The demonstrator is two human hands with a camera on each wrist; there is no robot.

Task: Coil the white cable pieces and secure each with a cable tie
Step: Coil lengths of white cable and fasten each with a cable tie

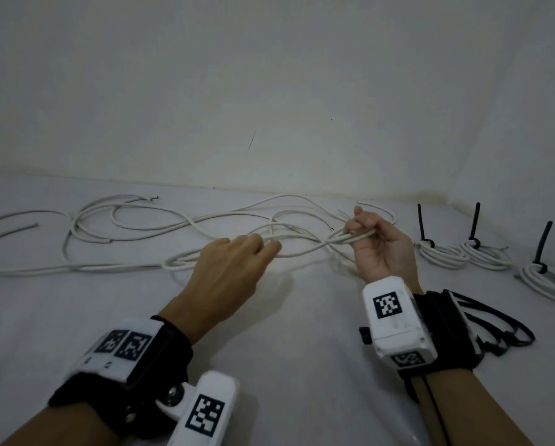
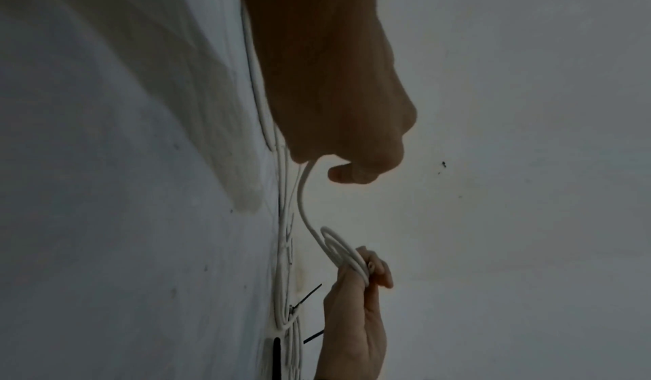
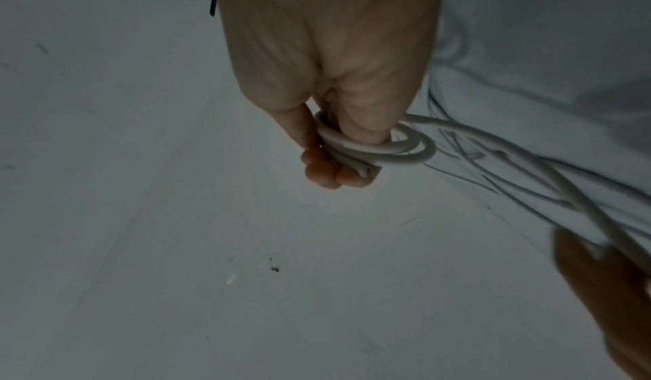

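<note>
Head view: the surface [image 1: 301, 333] is white, smooth and matte, bounded at the rear by a pale wall [image 1: 269, 91]; its near half between the two wrists is open. Loose cable [image 1: 186, 225], round, white and flexible, runs in overlapping loops across the rear left and centre, close to the wall. The right hand [image 1: 377, 249], palm up and raised off the surface, has fingers curled around a small coil [image 3: 380, 149] of about three turns; the cut end shows at the fingertips [image 3: 320, 171]. One strand leads from this coil to the left hand [image 1: 234, 268], which lies knuckles up over the cable; it appears to pinch the strand, though the left wrist view is dim here. Three finished coils [image 1: 482, 257] lie in a row at the right edge, each cinched by a black tie [image 1: 474, 228] with a stiff tail standing upright. Spare ties [image 1: 501, 329], thin black strips, lie beside the right wrist.
</note>
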